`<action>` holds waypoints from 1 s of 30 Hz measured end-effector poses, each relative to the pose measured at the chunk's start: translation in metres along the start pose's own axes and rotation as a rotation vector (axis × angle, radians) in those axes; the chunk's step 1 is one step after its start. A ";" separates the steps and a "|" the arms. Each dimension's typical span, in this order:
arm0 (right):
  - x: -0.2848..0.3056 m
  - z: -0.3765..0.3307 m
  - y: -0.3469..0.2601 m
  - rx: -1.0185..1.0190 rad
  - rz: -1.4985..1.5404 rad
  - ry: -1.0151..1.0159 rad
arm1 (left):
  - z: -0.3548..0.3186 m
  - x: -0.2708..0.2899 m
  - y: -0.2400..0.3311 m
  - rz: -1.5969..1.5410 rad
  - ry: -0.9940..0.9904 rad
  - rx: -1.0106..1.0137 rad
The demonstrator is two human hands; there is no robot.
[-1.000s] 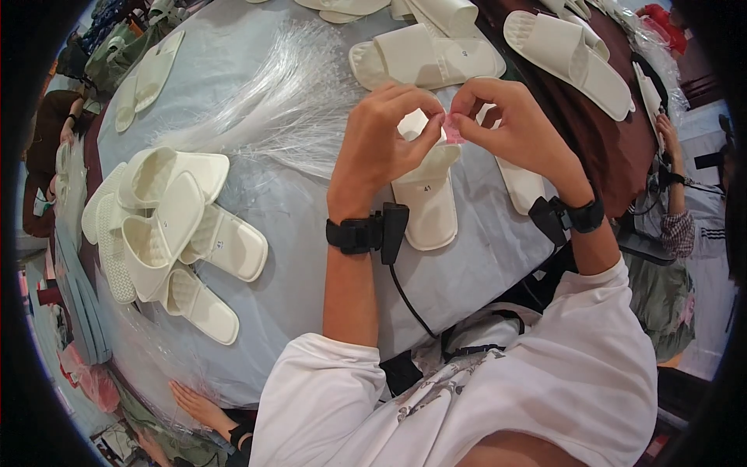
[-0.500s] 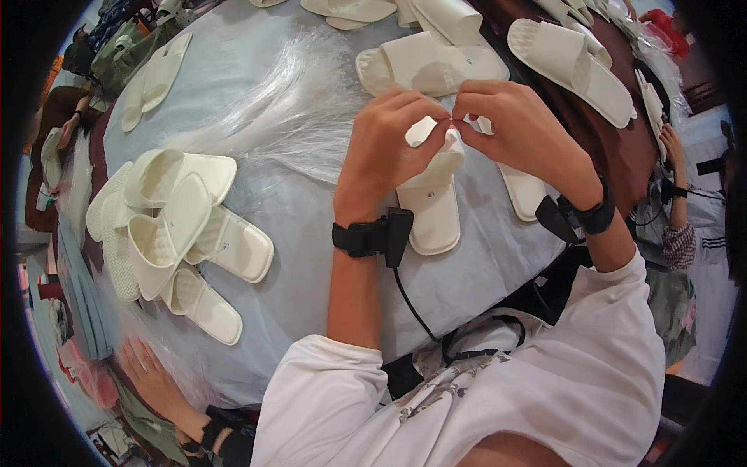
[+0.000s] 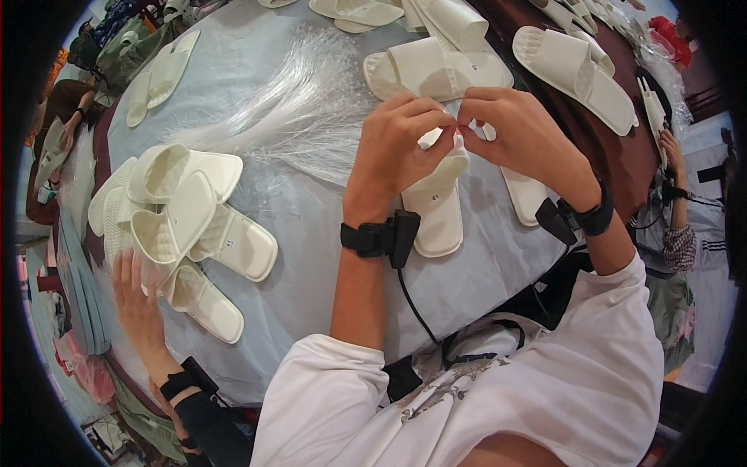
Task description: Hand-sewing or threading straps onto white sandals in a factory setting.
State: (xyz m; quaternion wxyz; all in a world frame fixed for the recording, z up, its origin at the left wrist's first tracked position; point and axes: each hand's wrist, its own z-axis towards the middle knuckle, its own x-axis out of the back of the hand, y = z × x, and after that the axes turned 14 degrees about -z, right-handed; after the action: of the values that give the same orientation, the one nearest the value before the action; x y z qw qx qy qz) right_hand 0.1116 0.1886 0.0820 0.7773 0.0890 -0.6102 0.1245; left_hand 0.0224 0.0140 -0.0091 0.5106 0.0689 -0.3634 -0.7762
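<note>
My left hand (image 3: 393, 159) and my right hand (image 3: 525, 132) meet above the table, thumbs and fingertips pinched together. Whatever lies in the pinch is too small to make out; a speck of pink shows at the fingertips. Right beneath them lies a cream slipper (image 3: 438, 218), partly hidden by my left hand. Another cream slipper (image 3: 523, 194) sits under my right wrist. Beyond my fingers, a slipper with a broad strap (image 3: 426, 68) lies crosswise. A fan of thin clear plastic strands (image 3: 292, 121) spreads over the table to the left of my left hand.
A heap of cream slippers (image 3: 183, 210) lies at the left, with a co-worker's hand (image 3: 138, 303) at its near side. More slippers (image 3: 576, 74) rest on brown cloth at the far right. A black cable (image 3: 416, 307) hangs from my left wrist strap.
The co-worker's hand at the lower left has moved up to the slipper heap. My hands remain pinched together, and my left hand has shifted slightly right in the picture.
</note>
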 end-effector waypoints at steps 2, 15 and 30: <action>-0.002 0.000 -0.002 0.001 0.000 0.008 | -0.001 0.000 0.000 0.007 -0.001 0.009; -0.045 -0.007 0.010 0.164 0.007 0.230 | -0.004 -0.009 -0.013 -0.163 0.058 0.116; -0.049 -0.011 0.021 0.325 -0.026 0.343 | -0.008 -0.016 -0.007 -0.351 0.091 0.430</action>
State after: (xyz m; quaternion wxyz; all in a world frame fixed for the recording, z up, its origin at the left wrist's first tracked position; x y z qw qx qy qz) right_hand 0.1046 0.2072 0.0313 0.8466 0.1984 -0.4399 0.2245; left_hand 0.0285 0.0253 -0.0234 0.3577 0.2721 -0.4789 -0.7541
